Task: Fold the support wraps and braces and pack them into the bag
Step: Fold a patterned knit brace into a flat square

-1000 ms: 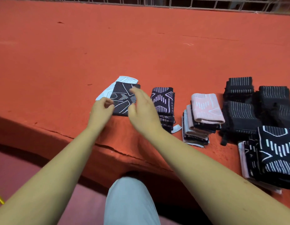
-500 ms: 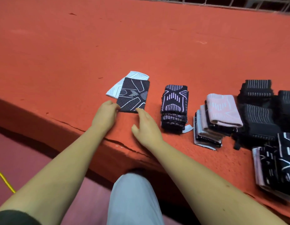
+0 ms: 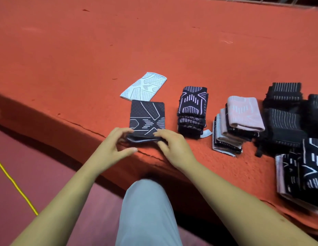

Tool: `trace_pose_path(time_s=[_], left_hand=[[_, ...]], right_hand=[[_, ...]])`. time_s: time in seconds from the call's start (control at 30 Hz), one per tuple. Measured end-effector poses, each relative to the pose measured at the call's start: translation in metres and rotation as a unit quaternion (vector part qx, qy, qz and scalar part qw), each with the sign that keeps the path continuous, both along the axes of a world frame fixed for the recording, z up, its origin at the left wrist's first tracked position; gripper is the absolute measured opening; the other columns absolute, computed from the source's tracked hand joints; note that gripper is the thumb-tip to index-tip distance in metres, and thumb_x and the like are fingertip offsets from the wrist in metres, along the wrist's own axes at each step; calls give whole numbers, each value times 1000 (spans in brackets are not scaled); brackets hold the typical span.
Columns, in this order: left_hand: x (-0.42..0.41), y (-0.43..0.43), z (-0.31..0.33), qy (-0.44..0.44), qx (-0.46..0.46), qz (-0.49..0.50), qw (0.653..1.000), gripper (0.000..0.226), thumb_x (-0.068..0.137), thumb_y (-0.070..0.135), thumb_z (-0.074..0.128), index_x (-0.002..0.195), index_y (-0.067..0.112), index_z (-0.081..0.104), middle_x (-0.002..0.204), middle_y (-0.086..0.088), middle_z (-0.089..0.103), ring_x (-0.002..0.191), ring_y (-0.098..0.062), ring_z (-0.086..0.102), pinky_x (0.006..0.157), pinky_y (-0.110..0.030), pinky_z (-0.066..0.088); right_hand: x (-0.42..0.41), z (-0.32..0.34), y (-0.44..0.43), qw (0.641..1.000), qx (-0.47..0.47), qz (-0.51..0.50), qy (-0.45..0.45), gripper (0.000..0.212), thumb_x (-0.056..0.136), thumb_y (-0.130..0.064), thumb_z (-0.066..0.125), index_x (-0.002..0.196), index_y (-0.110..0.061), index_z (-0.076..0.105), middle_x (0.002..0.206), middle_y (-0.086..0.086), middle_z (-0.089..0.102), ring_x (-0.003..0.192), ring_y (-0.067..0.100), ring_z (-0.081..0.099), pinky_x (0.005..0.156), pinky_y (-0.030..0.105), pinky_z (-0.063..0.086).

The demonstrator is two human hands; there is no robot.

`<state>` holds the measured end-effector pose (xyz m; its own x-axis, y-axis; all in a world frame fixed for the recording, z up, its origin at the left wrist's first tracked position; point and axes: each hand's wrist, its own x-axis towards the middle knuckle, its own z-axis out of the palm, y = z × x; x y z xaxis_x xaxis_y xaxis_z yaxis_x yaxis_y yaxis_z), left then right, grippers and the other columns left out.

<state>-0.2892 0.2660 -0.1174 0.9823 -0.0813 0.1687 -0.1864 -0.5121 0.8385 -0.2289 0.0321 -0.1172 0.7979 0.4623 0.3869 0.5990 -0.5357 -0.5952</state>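
A black brace with white lines (image 3: 147, 116) lies flat near the front edge of the red table (image 3: 154, 41). My left hand (image 3: 113, 148) pinches its near left corner, and my right hand (image 3: 172, 146) grips its near right edge, which is lifted slightly. A light blue brace (image 3: 144, 86) lies just beyond it, uncovered. To the right stand a folded stack of black and lilac braces (image 3: 192, 110), a pink-topped stack (image 3: 238, 121), and black stacks (image 3: 286, 112). No bag is in view.
Another pile of black braces with white marks (image 3: 304, 174) sits at the far right by the table's front edge. A yellow cord (image 3: 14, 185) runs across the floor at lower left. My knee in grey trousers (image 3: 147, 210) is below the table edge.
The black brace has slid toward me off the light blue one. Both hands have closed on its near edge and lifted it a little.
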Motion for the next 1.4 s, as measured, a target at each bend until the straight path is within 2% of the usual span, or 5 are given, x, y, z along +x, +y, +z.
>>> trace_pose_path(time_s=[0.27, 0.43, 0.57, 1.1, 1.4], left_hand=[[-16, -11, 4, -46, 17, -8, 999, 13, 92, 32, 61, 101, 37, 69, 120, 17, 62, 121, -6, 56, 103, -17, 38], [-20, -24, 16, -13, -44, 16, 999, 52, 101, 7, 54, 88, 57, 65, 78, 33, 62, 78, 16, 53, 73, -6, 38], [-16, -35, 9, -13, -61, 94, 994, 28, 102, 15, 56, 84, 34, 66, 70, 26, 61, 69, 12, 51, 65, -13, 38], [5, -48, -3, 19, 13, 276, 961, 22, 90, 23, 69, 87, 21, 47, 67, 1, 54, 55, -8, 46, 53, -19, 34], [7, -32, -2, -51, 254, 149, 954, 35, 92, 46, 62, 101, 13, 70, 113, -1, 59, 107, -24, 52, 97, -39, 44]], right_hand=[[-18, 8, -16, 985, 89, 42, 140, 14, 90, -15, 69, 101, -22, 75, 98, -16, 73, 93, 5, 66, 88, 25, 50], [-20, 9, -17, 959, 168, 21, 226, 10, 92, -12, 65, 88, -19, 71, 80, -5, 71, 77, 3, 59, 76, 33, 49], [-18, -1, -9, 949, 200, -41, 242, 9, 91, -18, 67, 87, -11, 68, 83, 10, 72, 75, 8, 58, 76, 46, 52], [-21, -11, -1, 983, 90, -131, 88, 18, 90, -8, 65, 103, -13, 76, 99, -1, 68, 97, 17, 62, 92, 36, 49], [-29, -12, -6, 994, -25, -106, 29, 49, 85, -50, 64, 118, -14, 70, 119, -3, 46, 112, 15, 43, 103, 29, 38]])
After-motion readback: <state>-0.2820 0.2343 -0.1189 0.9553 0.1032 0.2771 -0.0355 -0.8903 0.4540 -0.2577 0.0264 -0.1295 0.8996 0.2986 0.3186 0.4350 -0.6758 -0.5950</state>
